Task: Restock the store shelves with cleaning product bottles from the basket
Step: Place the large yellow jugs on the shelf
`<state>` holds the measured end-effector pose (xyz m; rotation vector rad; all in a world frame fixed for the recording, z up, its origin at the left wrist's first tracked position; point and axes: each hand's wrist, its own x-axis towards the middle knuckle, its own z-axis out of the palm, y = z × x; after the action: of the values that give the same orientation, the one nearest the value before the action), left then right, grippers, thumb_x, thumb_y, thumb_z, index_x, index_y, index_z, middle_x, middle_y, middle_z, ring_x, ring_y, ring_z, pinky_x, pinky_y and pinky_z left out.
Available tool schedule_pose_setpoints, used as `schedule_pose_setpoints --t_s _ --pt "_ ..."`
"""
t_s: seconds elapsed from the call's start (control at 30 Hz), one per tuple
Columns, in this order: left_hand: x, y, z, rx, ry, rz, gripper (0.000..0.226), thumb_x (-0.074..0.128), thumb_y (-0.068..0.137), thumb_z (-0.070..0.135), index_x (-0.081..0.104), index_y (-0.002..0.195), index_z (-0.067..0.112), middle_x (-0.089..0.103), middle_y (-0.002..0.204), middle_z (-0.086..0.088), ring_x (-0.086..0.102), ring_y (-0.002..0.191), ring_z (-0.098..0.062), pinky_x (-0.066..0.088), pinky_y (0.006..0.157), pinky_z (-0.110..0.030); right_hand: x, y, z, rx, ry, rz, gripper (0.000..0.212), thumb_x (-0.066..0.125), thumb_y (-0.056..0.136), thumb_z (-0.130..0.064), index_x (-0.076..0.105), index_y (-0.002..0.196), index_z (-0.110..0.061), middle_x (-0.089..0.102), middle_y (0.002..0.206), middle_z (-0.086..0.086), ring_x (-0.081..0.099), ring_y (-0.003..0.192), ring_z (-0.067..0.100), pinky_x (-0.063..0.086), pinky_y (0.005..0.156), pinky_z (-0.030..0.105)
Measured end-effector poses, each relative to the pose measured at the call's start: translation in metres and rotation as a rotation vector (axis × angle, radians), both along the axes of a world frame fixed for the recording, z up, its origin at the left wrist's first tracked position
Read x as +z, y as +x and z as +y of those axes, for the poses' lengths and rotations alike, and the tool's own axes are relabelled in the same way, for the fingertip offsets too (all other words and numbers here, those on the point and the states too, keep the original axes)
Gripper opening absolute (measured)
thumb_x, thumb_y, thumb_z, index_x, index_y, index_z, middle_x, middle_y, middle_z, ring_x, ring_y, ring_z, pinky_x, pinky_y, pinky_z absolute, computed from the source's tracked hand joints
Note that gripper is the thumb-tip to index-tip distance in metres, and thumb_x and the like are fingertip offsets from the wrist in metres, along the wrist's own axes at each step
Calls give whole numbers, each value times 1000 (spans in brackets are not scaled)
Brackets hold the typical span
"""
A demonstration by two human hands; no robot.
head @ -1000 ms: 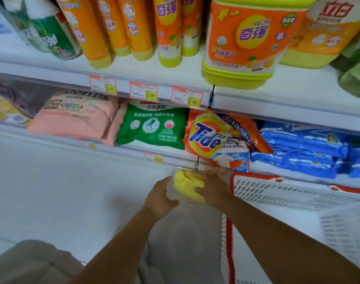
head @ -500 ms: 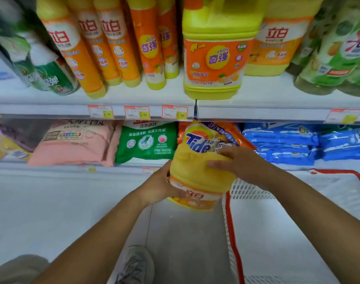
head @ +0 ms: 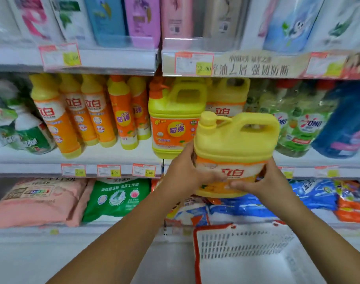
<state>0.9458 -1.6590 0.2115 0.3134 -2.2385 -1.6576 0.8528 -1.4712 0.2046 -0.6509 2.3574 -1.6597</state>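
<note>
Plastic jug point(head: 234, 144), smooth yellow with moulded handle and pump cap, is upright before the middle shelf point(head: 113, 154), above the slotted basket point(head: 246, 242). Left hand point(head: 183, 177) and right hand point(head: 265, 181) curl fingers round its label, partly hiding it.

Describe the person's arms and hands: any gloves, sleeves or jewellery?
No gloves on the left hand or the right hand, and no rings, watch or bracelets show. The left forearm and the right forearm are bare to the frame's edge; no sleeve is in view.
</note>
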Motion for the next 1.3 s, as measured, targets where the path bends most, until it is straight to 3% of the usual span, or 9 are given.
schedule_pose_setpoints --t_s 0.1,0.23,0.33,0.43,0.57,0.77,0.93,1.13,1.3 --pt "15 -40 5 42 -191 54 84 90 65 40 47 136 33 60 103 28 55 88 21 45 72 -2 12 -40 0 -24 -37 68 83 95 56 -11 48 124 -25 66 107 -13 62 84 -16 50 63 9" --pt "14 -78 13 258 -383 107 83 79 76 47 37 146 30 49 128 5 52 114 -9 48 97 -28 15 -77 -12 -56 -127 131 82 92 60 -6 46 126 -24 65 110 -13 62 86 -17 50 65 7" --pt "5 -90 18 297 -443 97 86 72 87 41 22 155 22 37 138 -3 44 126 -16 42 105 -28 15 -93 -21 -71 -145 159 82 91 61 -8 45 128 -24 63 109 -15 60 85 -19 50 65 7" --pt "-8 -91 12 320 -450 101 82 68 91 36 21 156 19 37 141 -3 43 128 -16 43 104 -31 11 -108 -27 -29 -100 155 84 93 58 -11 46 126 -28 65 111 -13 62 97 -8 55 80 20" --pt "-15 -84 11 298 -502 82 68 62 95 34 28 153 21 36 137 3 42 115 -4 38 91 -14 -3 -117 -33 -53 -47 168 87 97 53 -31 49 125 -33 59 124 -2 60 112 13 55 92 37" --pt "-20 -77 7 225 -509 54 66 61 96 32 29 153 20 35 142 2 40 121 -6 38 98 -18 -2 -114 -38 -108 -13 209 79 93 63 -24 47 128 -25 63 114 -12 59 98 -6 46 77 15" --pt "-31 -67 -2 186 -531 -25 71 61 96 34 24 155 22 28 155 6 30 140 -9 22 104 -15 -8 -115 -42 -108 -55 131 89 84 76 -15 28 145 -15 50 124 -7 51 111 11 43 89 26" --pt "-36 -46 -11 137 -537 -114 70 60 97 33 24 156 22 18 162 6 19 147 -9 15 110 -16 -12 -108 -41 -29 -26 174 79 79 82 -19 34 146 -27 58 134 -5 58 120 14 47 104 41" --pt "-75 -9 9 173 -449 -233 58 65 93 29 44 145 17 42 145 -3 50 126 -23 33 103 -24 -32 -67 0 -63 106 101 67 63 96 -28 27 153 -27 46 135 -9 49 125 13 42 106 39"
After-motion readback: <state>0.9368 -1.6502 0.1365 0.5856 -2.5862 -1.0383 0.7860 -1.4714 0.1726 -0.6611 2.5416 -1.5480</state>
